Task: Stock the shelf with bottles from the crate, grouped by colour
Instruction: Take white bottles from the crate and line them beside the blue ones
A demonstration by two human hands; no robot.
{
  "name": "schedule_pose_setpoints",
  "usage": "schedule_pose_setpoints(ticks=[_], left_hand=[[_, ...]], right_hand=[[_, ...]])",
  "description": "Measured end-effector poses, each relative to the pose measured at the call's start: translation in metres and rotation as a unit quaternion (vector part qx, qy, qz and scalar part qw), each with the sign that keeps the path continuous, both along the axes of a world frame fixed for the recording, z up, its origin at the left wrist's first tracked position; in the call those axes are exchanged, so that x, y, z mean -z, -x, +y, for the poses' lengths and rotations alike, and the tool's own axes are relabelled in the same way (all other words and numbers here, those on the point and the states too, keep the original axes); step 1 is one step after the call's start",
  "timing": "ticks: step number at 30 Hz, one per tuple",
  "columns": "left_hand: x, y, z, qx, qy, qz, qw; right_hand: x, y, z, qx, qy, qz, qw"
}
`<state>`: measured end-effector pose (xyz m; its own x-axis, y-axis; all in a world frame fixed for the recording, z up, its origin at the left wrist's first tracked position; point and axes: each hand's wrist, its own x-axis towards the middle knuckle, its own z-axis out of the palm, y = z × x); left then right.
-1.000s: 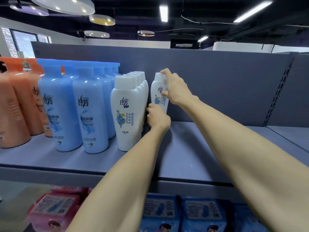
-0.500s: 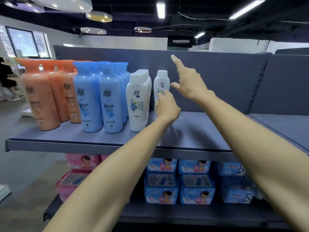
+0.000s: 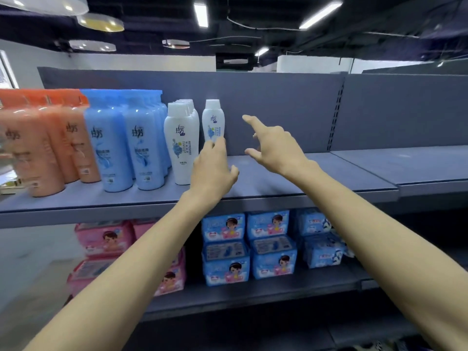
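Both hands have drawn back from the lone white bottle [image 3: 213, 120] since the earlier frame, and the view has pulled away, so the lower shelf now shows. On the grey metal upper shelf [image 3: 291, 177], going left to right, stand rows of orange bottles [image 3: 43, 145], blurred at the frame's edge, then blue bottles [image 3: 126, 143] with blue caps, then a file of white bottles [image 3: 181, 145] with white caps and blue flower labels, all smooth glossy plastic with rounded shoulders. Just right of that file the lone white bottle stands upright at the far back, apart from its neighbours. The left hand [image 3: 212, 168] hangs in front of its lower part, fingers loosely curled, the grip holding nothing; whether a fingertip touches the bottle I cannot tell. The right hand [image 3: 274, 145] is spread wide in the air to the right, forefinger pointing left. Below, soft pink packs [image 3: 101, 239] lie stacked at left and blue packs [image 3: 253, 247] at right.
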<state>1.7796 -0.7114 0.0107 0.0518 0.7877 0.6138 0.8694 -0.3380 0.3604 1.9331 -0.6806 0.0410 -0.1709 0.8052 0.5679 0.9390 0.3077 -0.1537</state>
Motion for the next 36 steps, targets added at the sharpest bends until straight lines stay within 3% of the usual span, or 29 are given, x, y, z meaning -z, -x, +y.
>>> schedule_pose_setpoints(ticks=[3,5,11,16,20,25,28,32,36], left_hand=[[0.034,0.008,-0.042,-0.005,-0.076,0.035,0.996],[0.073,0.01,-0.07,0.009,-0.08,0.041,0.996],[0.186,0.001,-0.082,0.013,0.074,0.046,0.996],[0.259,-0.01,-0.084,0.037,0.157,0.071,0.984],[0.335,-0.024,-0.099,0.057,0.263,0.063,0.961],[0.452,-0.049,-0.135,0.073,0.397,0.067,0.912],[0.521,-0.062,-0.162,0.074,0.459,0.075,0.882],[0.61,-0.076,-0.188,0.078,0.506,0.067,0.856],[0.658,-0.081,-0.213,0.086,0.538,0.052,0.837]], right_hand=[[0.029,-0.003,-0.039,-0.015,-0.039,-0.033,0.999],[0.066,-0.008,-0.068,-0.038,-0.07,-0.021,0.997],[0.173,-0.022,-0.098,-0.055,-0.069,-0.011,0.996],[0.268,-0.044,-0.104,-0.032,0.069,0.003,0.997],[0.363,-0.059,-0.122,0.012,0.211,0.026,0.977],[0.505,-0.08,-0.153,0.076,0.421,0.019,0.903],[0.595,-0.088,-0.175,0.084,0.537,-0.01,0.839],[0.699,-0.102,-0.191,0.084,0.584,-0.083,0.803],[0.748,-0.096,-0.191,0.104,0.593,-0.121,0.789]])
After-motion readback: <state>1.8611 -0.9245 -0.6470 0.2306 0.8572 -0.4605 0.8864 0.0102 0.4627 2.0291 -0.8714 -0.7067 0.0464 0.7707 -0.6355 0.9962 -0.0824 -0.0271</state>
